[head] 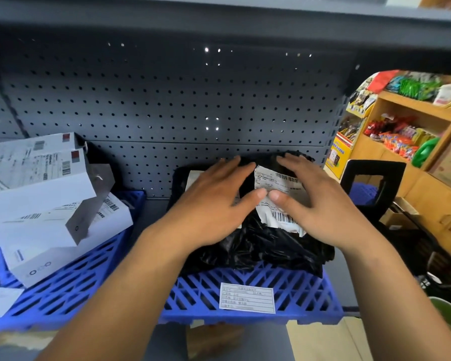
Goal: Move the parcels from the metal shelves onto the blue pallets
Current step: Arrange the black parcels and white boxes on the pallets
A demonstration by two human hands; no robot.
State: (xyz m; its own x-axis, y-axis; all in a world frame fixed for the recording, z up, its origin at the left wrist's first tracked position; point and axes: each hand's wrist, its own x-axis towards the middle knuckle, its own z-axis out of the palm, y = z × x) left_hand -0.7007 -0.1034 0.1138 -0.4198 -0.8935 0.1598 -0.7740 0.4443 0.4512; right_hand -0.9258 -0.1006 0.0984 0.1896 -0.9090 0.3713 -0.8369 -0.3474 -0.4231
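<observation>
From the head view, my left hand (pixel 214 201) and right hand (pixel 320 204) both lie spread and flat, fingers straight, on top of a black plastic parcel (pixel 271 246). Neither hand curls round anything, and my thumbs nearly meet over its crumpled white shipping label (pixel 281 204). My fingertips are blurred, so I cannot tell how firmly they press.

The parcel sits on a blue pallet (pixel 198 290), towards its back edge, close to the grey pegboard panel (pixel 167 100). A white printed card (pixel 246 298) lies flat on the pallet's front part, in front of the parcel.

To my left, a second blue pallet (pixel 71 282) carries a loose pile of white boxes (pixel 50 204), some tilted against one another, with barcode labels on them.

At the far right stand wooden shelves (pixel 391 157) filled with colourful packets.
</observation>
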